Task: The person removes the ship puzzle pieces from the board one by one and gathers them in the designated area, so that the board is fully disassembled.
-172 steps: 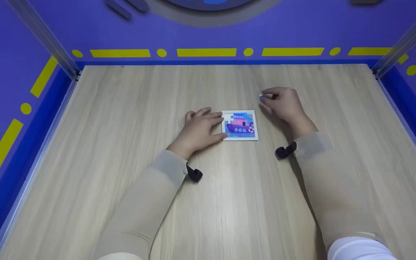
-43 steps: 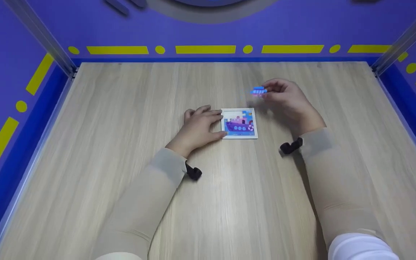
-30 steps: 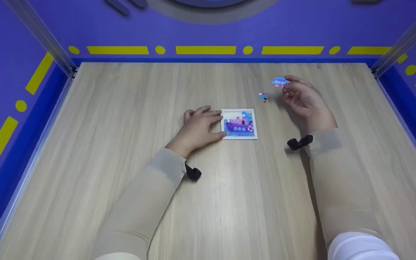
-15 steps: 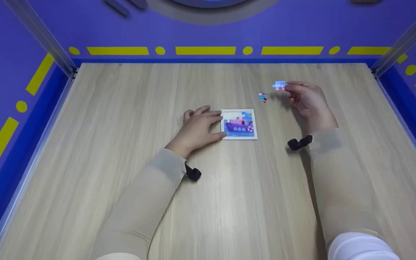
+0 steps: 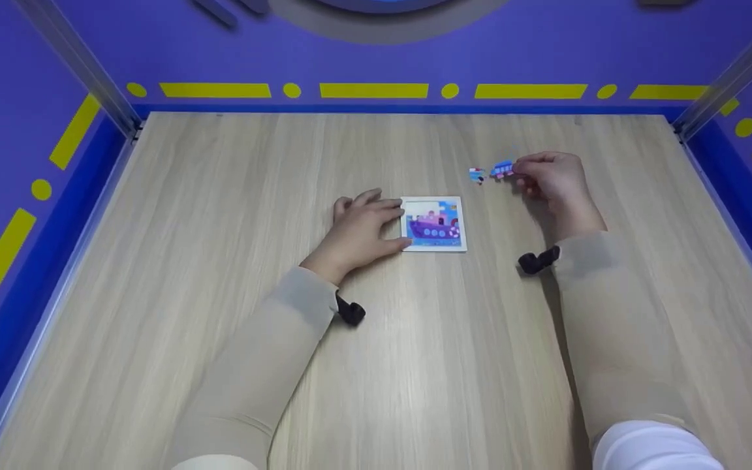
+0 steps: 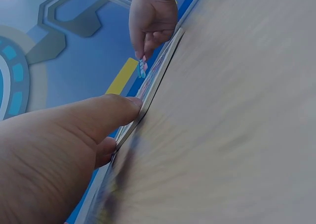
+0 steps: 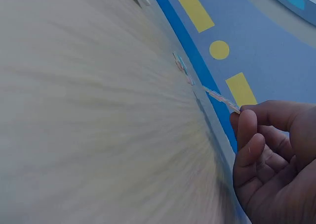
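Observation:
A square white-framed jigsaw puzzle (image 5: 433,245) with a purple and pink ship picture lies on the table; a pale gap shows in its upper left part. My left hand (image 5: 364,234) rests at its left edge, thumb at the lower left corner and fingertips at the upper left. In the left wrist view the thumb (image 6: 106,114) lies over the frame's edge. My right hand (image 5: 553,185) pinches a blue and pink puzzle piece (image 5: 501,170) between thumb and forefinger. The right wrist view shows this piece (image 7: 221,99) nearly edge-on, tilted, with the other fingers curled.
Just left of the held piece, a small loose puzzle piece (image 5: 476,175) in light blue, red and white lies on the wooden table (image 5: 271,170). Blue-purple walls (image 5: 376,65) with yellow marks border the table at the back and both sides.
Earlier, the right hand lifted the piece group from the frame, opening the gap. The small piece came to lie on the table. Lately the held piece has come down beside it; the left hand has stayed.

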A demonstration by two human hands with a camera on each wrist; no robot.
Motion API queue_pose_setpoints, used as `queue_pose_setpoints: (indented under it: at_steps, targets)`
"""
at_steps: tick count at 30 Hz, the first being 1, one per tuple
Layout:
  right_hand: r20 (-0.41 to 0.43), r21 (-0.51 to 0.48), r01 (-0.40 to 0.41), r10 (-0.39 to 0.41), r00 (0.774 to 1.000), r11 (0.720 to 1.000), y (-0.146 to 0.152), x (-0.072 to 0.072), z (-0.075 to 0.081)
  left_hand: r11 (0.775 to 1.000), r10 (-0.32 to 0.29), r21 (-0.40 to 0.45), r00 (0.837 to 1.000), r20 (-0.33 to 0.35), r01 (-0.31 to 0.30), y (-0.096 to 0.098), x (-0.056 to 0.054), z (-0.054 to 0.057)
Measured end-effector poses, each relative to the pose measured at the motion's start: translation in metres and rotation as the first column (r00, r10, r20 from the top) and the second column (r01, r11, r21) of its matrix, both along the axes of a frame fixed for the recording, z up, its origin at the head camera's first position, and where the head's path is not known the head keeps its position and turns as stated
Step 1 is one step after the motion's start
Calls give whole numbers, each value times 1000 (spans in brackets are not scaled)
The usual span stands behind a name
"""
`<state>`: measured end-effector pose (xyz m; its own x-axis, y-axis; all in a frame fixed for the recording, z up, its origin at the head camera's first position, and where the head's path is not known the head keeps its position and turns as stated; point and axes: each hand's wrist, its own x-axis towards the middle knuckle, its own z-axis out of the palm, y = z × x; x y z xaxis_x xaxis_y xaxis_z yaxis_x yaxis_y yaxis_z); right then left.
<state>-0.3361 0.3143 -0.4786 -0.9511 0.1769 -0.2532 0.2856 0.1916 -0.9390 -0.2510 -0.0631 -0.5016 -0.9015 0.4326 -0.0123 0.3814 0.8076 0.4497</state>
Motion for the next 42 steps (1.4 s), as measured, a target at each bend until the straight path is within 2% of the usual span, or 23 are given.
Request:
queue_pose_setpoints:
  at_steps: [7,12,26,33,38,40,42]
  targets:
    - [7,149,-27,26,1000,989,-1,0,1,1000,4,13,1000,-2,-4,0,0,0]
    - [21,192,-32,28,999,981,-1,1,0,1000,0,7,1000,2,0,0,1,0]
    - [35,227,-26,19,999,974,1,1,0,1000,1,5,1000,1,-1,-1,1,-1]
    - [-26,225,-30,36,999,974,2,-2,-1,1000,4,0,1000,-9,-4,-2,1,-1]
    - [-69,288,9,11,998,958,3,-2,2,1000,7,-4,1000,-11,-7,-1,2,-1]
    - [-76,269,23,-3,997,963,2,-1,3,1000,7,-6,1000,-11,-7,-1,2,-1]
    - [-68,196,29,-16,998,980,1,-1,4,1000,9,-9,1000,-12,-9,-1,2,0]
